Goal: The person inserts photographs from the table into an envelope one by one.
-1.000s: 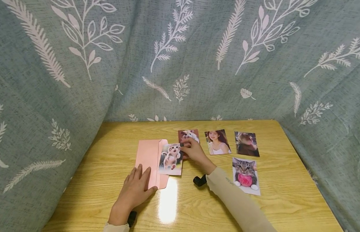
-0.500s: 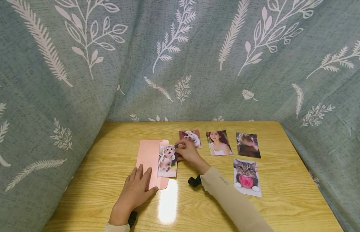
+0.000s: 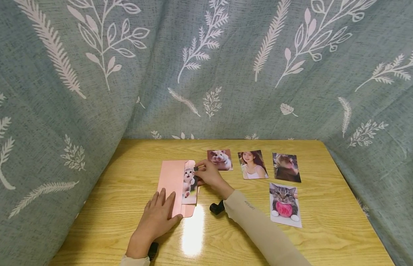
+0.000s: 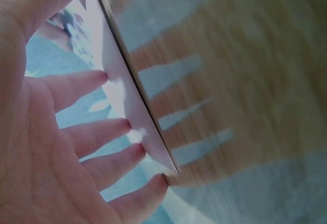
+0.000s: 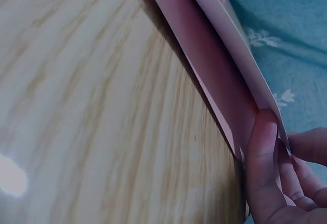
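A pink envelope point(image 3: 169, 179) lies on the wooden table with its flap point(image 3: 188, 211) spread to the right. My left hand point(image 3: 155, 216) rests on its lower left part with straight, spread fingers, which touch the envelope point(image 4: 122, 86) in the left wrist view too. A kitten photo point(image 3: 189, 190) is partly inside the envelope's mouth; its left part is hidden. My right hand point(image 3: 212, 178) pinches the photo's right edge between thumb and fingers. In the right wrist view the photo point(image 5: 240, 47) stands tilted above the pink flap point(image 5: 204, 75).
To the right lie a hamster photo point(image 3: 220, 160), a portrait photo point(image 3: 253, 164), a dark, glare-covered photo point(image 3: 286, 167) and, nearer, a photo of a cat with a pink fruit point(image 3: 285, 205). A leaf-patterned curtain point(image 3: 243, 111) hangs around the table point(image 3: 332, 221).
My right hand has moved left with the kitten photo, and less of the photo now shows outside the envelope. My left hand has stayed on the envelope.
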`<state>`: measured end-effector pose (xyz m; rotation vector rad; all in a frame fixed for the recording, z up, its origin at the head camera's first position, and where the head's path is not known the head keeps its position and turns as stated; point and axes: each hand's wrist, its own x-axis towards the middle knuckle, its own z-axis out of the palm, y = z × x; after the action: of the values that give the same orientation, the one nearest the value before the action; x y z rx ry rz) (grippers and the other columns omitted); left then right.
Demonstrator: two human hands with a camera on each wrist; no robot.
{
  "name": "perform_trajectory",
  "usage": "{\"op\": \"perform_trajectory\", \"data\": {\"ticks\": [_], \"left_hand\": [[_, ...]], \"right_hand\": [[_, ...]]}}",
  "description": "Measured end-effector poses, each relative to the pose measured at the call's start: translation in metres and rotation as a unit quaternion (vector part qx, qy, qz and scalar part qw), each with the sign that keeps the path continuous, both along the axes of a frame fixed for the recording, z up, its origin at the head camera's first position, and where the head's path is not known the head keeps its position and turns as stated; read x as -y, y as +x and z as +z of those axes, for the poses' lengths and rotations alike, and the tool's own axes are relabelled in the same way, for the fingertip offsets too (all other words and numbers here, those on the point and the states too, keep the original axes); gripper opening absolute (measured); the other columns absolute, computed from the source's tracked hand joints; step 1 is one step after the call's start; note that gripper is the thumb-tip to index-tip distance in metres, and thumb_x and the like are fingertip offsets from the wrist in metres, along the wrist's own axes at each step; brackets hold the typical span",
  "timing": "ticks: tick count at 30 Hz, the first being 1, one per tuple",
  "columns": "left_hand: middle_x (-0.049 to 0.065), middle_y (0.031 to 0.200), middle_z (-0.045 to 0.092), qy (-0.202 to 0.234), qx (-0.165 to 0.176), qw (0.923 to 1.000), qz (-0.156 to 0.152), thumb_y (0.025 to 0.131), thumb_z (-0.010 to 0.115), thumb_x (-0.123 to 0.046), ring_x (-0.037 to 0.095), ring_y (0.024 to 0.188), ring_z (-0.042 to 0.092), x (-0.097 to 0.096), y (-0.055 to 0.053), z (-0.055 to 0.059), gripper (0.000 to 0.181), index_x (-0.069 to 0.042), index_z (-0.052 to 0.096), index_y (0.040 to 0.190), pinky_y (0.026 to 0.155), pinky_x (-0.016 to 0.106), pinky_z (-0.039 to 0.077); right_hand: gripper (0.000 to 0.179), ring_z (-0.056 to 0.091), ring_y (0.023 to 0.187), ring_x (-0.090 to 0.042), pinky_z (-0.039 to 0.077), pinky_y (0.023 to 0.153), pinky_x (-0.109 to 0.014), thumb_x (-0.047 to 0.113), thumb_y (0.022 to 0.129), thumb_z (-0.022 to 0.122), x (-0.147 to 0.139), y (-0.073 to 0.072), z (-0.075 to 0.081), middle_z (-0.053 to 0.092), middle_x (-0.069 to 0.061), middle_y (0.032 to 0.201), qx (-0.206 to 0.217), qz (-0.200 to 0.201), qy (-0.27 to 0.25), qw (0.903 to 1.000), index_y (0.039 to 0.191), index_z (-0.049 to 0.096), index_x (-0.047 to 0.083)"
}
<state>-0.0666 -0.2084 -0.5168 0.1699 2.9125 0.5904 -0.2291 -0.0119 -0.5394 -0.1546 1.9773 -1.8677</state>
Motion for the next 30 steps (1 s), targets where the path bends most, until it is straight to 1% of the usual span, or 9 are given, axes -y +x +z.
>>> {"op": "perform_trajectory", "data": {"ticks": [3,8,11,14,18,21,24,26,30], "left_hand": [[0.030,0.159,0.020,-0.001,0.001,1.0000,-0.002,0.093,0.067,-0.050,0.050,0.146,0.015,0.000,0.000,0.000,0.080,-0.009,0.038,0.155,0.112,0.069,0.018],[0.030,0.159,0.020,-0.003,-0.005,1.0000,-0.005,0.093,0.067,-0.050,0.050,0.146,0.015,-0.001,-0.001,-0.002,0.080,-0.009,0.038,0.155,0.112,0.069,0.019],[0.031,0.158,0.021,-0.007,-0.012,0.9999,-0.006,0.093,0.067,-0.050,0.050,0.145,0.016,-0.002,-0.002,-0.002,0.080,-0.009,0.039,0.155,0.111,0.068,0.019],[0.031,0.158,0.022,-0.010,-0.017,0.9998,-0.007,0.092,0.067,-0.050,0.051,0.145,0.017,-0.002,-0.002,-0.003,0.080,-0.009,0.039,0.154,0.111,0.068,0.020],[0.031,0.158,0.023,-0.008,-0.017,0.9998,-0.006,0.092,0.068,-0.051,0.050,0.145,0.018,-0.002,-0.002,-0.003,0.080,-0.009,0.039,0.154,0.111,0.068,0.020],[0.030,0.159,0.022,-0.008,-0.013,0.9999,-0.004,0.092,0.068,-0.051,0.050,0.145,0.017,-0.002,-0.002,-0.003,0.080,-0.009,0.039,0.154,0.111,0.068,0.020],[0.030,0.159,0.021,-0.008,-0.008,0.9999,-0.002,0.092,0.067,-0.051,0.050,0.145,0.016,-0.002,-0.002,-0.002,0.080,-0.009,0.039,0.155,0.112,0.068,0.019],[0.030,0.159,0.021,-0.008,-0.004,1.0000,-0.001,0.092,0.067,-0.050,0.050,0.146,0.015,-0.002,-0.002,-0.002,0.080,-0.009,0.038,0.155,0.112,0.068,0.018],[0.030,0.159,0.020,-0.005,0.000,1.0000,0.001,0.092,0.068,-0.049,0.051,0.146,0.014,-0.003,-0.001,-0.001,0.080,-0.009,0.039,0.155,0.112,0.069,0.018]], "right_hand": [[0.027,0.058,0.056,-0.017,0.057,0.049,-0.032,-0.005,0.091,0.066,0.004,0.000,0.001,0.058,-0.011,0.086,0.000,-0.002,0.002,1.0000,0.117,0.059,-0.004],[0.027,0.059,0.054,-0.018,0.058,0.050,-0.033,-0.006,0.091,0.066,0.008,0.001,0.003,0.060,-0.012,0.090,0.003,-0.004,0.004,1.0000,0.117,0.059,-0.003],[0.026,0.060,0.053,-0.018,0.058,0.051,-0.034,-0.004,0.091,0.067,0.010,0.003,0.008,0.062,-0.014,0.094,0.001,-0.005,0.016,0.9999,0.117,0.060,-0.003],[0.025,0.062,0.056,-0.018,0.058,0.051,-0.033,-0.002,0.092,0.068,0.013,0.004,0.010,0.064,-0.013,0.096,-0.008,-0.010,0.037,0.9992,0.116,0.062,0.000],[0.022,0.063,0.060,-0.017,0.057,0.050,-0.031,0.002,0.092,0.069,0.015,0.005,0.010,0.067,-0.009,0.094,-0.039,-0.013,0.068,0.9968,0.114,0.064,0.002],[0.022,0.063,0.060,-0.018,0.057,0.052,-0.031,0.004,0.093,0.069,0.013,0.006,0.010,0.068,-0.010,0.093,-0.064,-0.011,0.083,0.9944,0.114,0.064,0.000],[0.023,0.064,0.064,-0.018,0.056,0.056,-0.029,0.003,0.094,0.067,0.008,0.006,0.009,0.068,-0.010,0.093,-0.089,-0.011,0.089,0.9920,0.115,0.063,-0.002],[0.022,0.064,0.068,-0.018,0.055,0.059,-0.029,0.002,0.094,0.065,0.004,0.006,0.007,0.067,-0.011,0.093,-0.097,-0.013,0.089,0.9912,0.116,0.063,-0.003],[0.022,0.066,0.072,-0.021,0.056,0.061,-0.030,-0.001,0.095,0.062,-0.003,0.009,0.006,0.066,-0.012,0.092,-0.092,-0.010,0.075,0.9928,0.116,0.062,-0.006]]}}
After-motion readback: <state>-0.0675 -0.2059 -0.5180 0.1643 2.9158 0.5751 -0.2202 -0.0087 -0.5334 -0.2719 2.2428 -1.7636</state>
